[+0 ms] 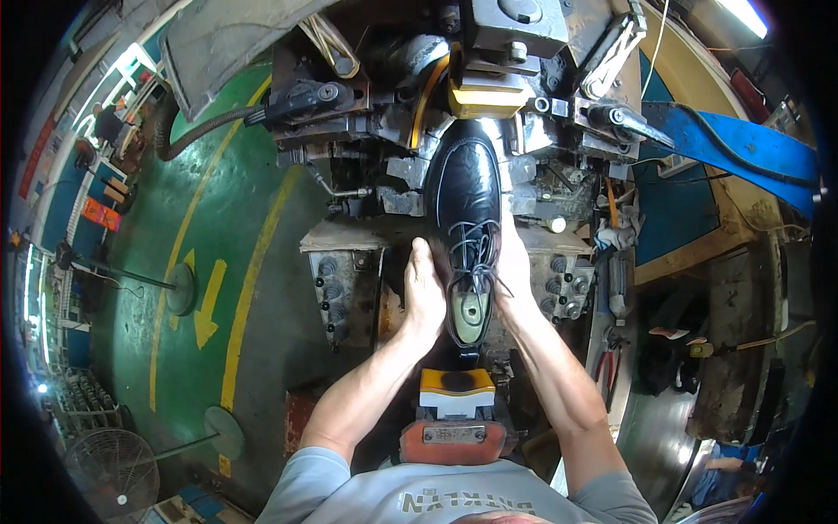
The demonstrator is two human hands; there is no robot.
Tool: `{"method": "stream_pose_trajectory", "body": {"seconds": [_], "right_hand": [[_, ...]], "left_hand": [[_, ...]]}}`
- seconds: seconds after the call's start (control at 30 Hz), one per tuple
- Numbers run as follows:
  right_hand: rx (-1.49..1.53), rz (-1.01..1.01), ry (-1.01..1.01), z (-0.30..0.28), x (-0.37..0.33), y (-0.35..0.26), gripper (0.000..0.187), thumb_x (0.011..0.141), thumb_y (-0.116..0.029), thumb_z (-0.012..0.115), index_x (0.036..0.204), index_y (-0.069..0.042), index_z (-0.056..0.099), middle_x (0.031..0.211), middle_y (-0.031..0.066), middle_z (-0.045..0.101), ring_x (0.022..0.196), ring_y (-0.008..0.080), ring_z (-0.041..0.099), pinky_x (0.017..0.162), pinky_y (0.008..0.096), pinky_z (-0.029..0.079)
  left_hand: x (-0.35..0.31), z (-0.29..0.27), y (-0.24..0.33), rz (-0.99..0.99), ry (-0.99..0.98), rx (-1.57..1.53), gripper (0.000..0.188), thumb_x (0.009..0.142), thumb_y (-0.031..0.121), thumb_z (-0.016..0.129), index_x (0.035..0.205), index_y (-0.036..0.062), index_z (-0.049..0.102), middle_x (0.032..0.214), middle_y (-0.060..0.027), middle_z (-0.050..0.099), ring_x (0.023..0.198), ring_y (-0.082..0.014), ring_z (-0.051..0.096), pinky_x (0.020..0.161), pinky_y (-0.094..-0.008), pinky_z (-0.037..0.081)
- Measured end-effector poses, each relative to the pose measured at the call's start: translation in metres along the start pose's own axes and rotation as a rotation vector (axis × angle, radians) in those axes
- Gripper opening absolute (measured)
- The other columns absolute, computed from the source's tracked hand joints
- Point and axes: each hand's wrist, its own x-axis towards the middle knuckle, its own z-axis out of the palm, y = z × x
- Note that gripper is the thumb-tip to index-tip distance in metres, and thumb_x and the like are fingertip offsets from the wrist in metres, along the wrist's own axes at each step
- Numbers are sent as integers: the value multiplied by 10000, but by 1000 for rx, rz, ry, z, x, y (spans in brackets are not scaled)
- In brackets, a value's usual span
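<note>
leather on the black shoe (463, 188) looks smooth and glossy, so i judge it can slip a little under dry skin. the shoe is between my two hands, with its toe pointing away from me. my left hand (426, 293) lies along its left side, the thumb straight and lifted apart; my right hand (515, 275) lies along the other side. the fingers are mostly hidden, so i cannot tell how firmly they close. between my wrists, a pale green piece (470, 325) fills the heel opening; i think it makes the body stiff and rather heavy. the upper should be softer and easy to scratch. best hold is low on both sides near the heel, away from the loose laces (474, 251), and behind the metal blocks (401, 199) and yellow pad (489, 103) ahead of my hands.
</note>
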Motion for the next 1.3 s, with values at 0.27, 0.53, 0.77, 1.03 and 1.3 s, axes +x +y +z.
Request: {"method": "stream_pose_trajectory", "body": {"seconds": [0.27,0.53,0.77,1.03,1.3], "right_hand": [[103,10,-78,-28,-3,19,394,1043,-368,376,1218,-60,548,1051,48,627,919,117,582,858,292,470],[-877,-363,737,-198,29,72,397,1007,-314,403,1211,-5,547,1204,219,521,1170,348,442,1034,425,326],[-951,292,837,-315,70,143,544,952,-401,404,1182,54,594,1267,287,546,1179,383,504,998,436,378],[-461,298,794,-343,74,157,518,992,-454,408,1167,7,567,995,145,607,834,237,604,657,413,505],[-243,260,703,-256,-1,115,542,1000,-455,378,1200,20,546,1044,97,598,911,191,573,802,353,471]], "left_hand": [[-3,-9,5,-57,65,115,536,1034,457,343,1279,19,529,1205,-79,612,1056,-159,581,956,-327,464],[47,-167,17,560,641,1069,362,1020,231,397,1294,28,521,1347,-140,516,1274,-285,455,1086,-394,326],[51,-242,-27,307,591,866,411,1040,291,315,1340,58,472,1426,-164,437,1359,-302,353,1125,-393,249],[41,-236,-22,207,572,866,482,1048,365,282,1449,104,334,1464,-166,386,1360,-304,358,1111,-384,276],[-1,-281,-27,139,727,772,691,909,163,546,1491,1,210,1513,-229,292,1392,-304,311,1135,-373,236]]}}
